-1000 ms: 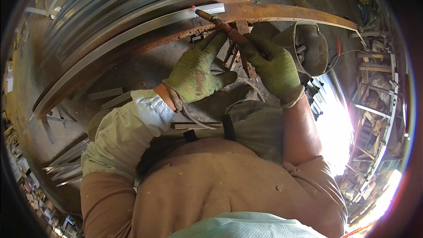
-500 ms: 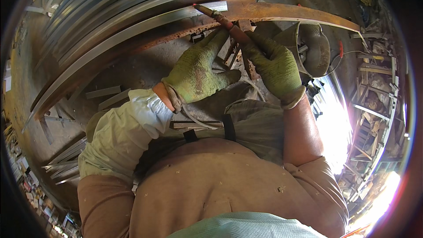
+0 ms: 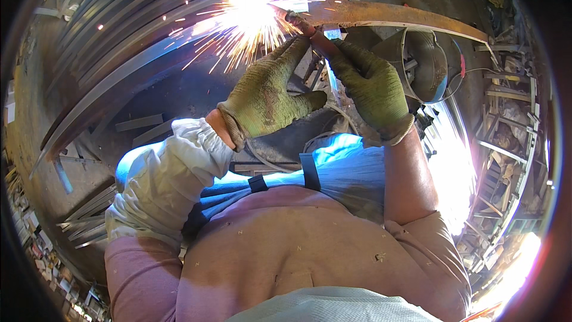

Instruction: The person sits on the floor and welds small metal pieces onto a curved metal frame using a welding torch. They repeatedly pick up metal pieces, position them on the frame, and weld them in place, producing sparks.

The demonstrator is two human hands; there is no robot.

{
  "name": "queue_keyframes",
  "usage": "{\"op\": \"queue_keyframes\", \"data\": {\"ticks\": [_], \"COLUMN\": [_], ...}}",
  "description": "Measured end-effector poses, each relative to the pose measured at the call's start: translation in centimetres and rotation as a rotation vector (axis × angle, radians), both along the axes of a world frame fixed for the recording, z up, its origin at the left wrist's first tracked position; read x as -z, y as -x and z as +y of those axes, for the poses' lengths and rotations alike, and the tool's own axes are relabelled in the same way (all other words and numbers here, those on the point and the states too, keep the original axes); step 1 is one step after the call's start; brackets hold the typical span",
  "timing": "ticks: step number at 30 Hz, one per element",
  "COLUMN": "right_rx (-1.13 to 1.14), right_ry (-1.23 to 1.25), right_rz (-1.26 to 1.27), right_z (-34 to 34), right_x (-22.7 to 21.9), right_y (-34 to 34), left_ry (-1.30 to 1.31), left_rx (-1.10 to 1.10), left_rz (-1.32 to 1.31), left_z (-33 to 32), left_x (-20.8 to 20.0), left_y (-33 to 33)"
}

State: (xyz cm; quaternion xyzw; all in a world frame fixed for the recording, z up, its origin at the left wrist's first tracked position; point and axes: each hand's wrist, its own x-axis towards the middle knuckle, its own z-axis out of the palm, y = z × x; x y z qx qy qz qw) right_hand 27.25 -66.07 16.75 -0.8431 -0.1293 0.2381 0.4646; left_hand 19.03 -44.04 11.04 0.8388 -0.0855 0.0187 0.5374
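Because the left hand (image 3: pixel 269 86), thumb spread wide, sits beside the torch (image 3: pixel 320 42) gripped in the right hand (image 3: pixel 372 89), flying sparks (image 3: pixel 250 18) could scorch its glove (image 3: pixel 256 110). A wavering hold might carry the torch off the silver bar (image 3: pixel 137 70) lying along the rusty beam's (image 3: pixel 408 16) edge.

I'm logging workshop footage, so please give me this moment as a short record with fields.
Left hand: green-gloved, thumb spread, fingers by the welding tool; contact unclear
Right hand: green-gloved, closed around the tool's red handle
Tool tip: lost in white glare, sparks flying outward
Sleeve: white, on the left forearm
Beyond the hands: rusty beam
Right of the hands: open round container
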Motion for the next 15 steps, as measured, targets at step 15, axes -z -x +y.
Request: {"op": "queue_keyframes", "data": {"ticks": [15], "right_rx": [0.018], "right_ry": [-0.048], "right_rz": [-0.002], "right_z": [-0.5], "right_x": [1.0], "right_y": [0.2], "left_ry": [0.012], "left_rx": [0.02], "left_rz": [0.011], "left_z": [0.0], "left_x": [-0.9], "left_y": [0.2]}}
